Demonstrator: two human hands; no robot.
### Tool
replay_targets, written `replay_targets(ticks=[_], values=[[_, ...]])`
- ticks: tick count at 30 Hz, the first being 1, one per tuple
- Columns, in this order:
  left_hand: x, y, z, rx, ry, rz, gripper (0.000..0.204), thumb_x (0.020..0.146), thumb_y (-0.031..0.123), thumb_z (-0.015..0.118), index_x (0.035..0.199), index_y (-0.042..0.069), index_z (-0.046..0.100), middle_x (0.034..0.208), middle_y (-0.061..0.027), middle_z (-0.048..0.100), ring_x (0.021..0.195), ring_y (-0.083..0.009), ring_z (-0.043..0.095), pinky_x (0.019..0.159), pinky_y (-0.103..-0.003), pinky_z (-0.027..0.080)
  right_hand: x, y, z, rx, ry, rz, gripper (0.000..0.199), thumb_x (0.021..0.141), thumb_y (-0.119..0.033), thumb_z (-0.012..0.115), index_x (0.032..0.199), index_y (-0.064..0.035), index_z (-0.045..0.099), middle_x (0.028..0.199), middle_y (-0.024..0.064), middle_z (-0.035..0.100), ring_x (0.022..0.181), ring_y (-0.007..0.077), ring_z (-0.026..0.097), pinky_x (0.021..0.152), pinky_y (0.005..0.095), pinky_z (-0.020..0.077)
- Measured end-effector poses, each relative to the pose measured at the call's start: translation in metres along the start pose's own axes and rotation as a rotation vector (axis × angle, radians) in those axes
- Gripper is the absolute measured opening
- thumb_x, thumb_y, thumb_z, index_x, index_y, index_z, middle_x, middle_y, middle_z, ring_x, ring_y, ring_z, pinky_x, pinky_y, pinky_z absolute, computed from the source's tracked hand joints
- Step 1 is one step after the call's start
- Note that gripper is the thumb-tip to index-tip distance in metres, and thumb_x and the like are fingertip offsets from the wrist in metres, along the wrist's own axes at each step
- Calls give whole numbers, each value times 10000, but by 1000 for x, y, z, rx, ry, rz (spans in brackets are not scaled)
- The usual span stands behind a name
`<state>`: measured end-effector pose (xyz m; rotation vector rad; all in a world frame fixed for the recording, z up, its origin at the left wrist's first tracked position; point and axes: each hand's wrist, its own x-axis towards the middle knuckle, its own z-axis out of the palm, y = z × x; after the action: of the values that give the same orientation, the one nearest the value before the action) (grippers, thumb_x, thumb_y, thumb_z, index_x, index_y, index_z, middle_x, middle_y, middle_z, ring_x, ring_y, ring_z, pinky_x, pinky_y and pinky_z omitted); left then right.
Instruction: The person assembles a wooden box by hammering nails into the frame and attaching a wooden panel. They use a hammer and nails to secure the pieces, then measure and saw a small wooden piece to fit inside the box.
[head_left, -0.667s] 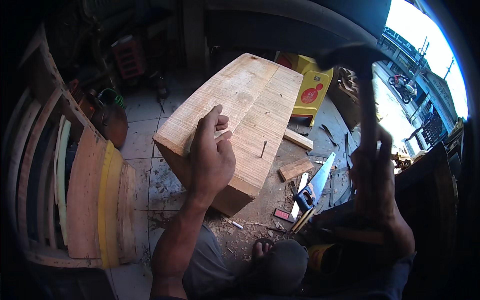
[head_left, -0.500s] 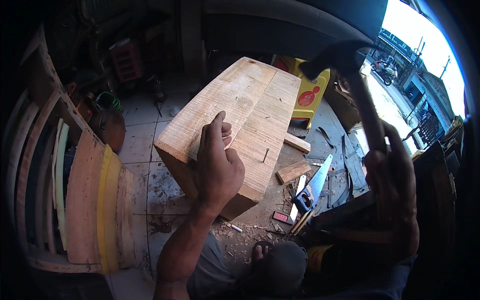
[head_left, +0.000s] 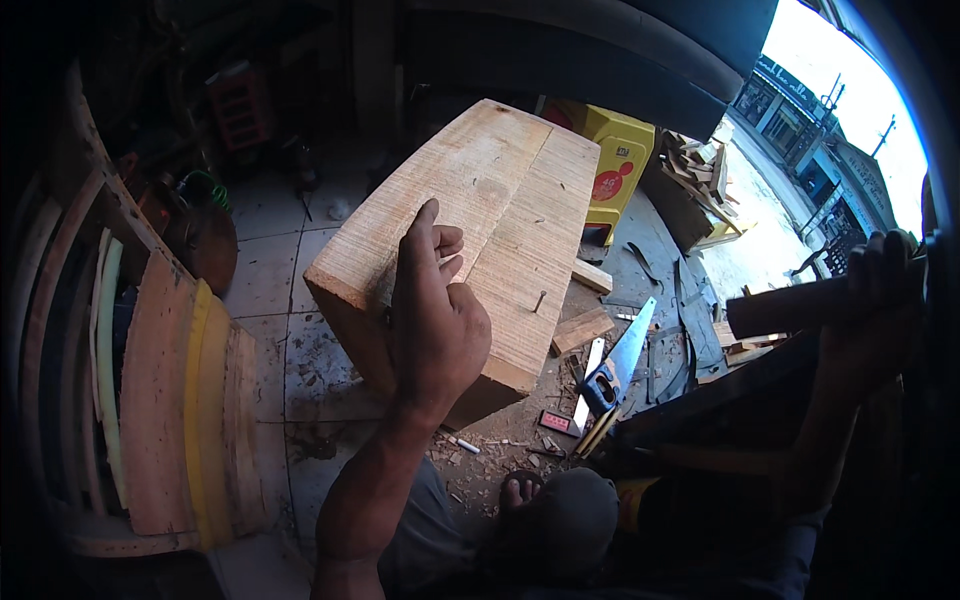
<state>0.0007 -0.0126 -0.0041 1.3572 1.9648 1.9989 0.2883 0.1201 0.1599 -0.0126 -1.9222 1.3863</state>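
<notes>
A pale wooden box (head_left: 500, 215) with a two-board top stands in front of me. A nail (head_left: 540, 302) sticks up from its near right part, leaning slightly. Farther along the seam are smaller nails or marks, too small to tell. My left hand (head_left: 438, 325) rests at the near left of the top, index finger stretched out and the others loosely bent, with nothing visible in it. Raised at the far right, my right hand (head_left: 880, 275) grips a hammer (head_left: 785, 309) by its wooden handle; the hammer's head is lost in the dark edge.
A blue-handled handsaw (head_left: 622, 360), a try square (head_left: 588, 395) and a wood offcut (head_left: 582, 330) lie on the shaving-strewn floor right of the box. Behind it stands a yellow plastic stand (head_left: 610, 170). A curved slatted wooden piece (head_left: 160, 390) is at left. Scrap wood (head_left: 705, 180) is piled at right.
My right hand has swung the hammer outward to the right, and its head has left clear view. My left hand stays on the box. The view has shifted slightly.
</notes>
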Motion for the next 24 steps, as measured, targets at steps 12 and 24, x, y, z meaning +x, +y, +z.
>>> replay_targets(ticks=[12, 24], values=[[-4, 1, 10, -11, 22, 43, 730, 824, -213, 428, 1523, -39, 306, 1225, -256, 575, 1203, -375, 628, 1116, -463, 501, -56, 21, 23, -657, 239, 379, 210, 1060, -266, 563, 1096, -69, 499, 768, 34, 588, 573, 143, 588, 500, 303, 472], [-2, 13, 23, -140, 21, 52, 727, 772, -232, 359, 1474, -45, 354, 1194, -238, 571, 1230, -360, 608, 1171, -502, 444, -37, 17, 65, -781, 283, 282, 236, 1079, -286, 531, 1157, -65, 500, 710, -7, 509, 505, 106, 463, 466, 258, 430]])
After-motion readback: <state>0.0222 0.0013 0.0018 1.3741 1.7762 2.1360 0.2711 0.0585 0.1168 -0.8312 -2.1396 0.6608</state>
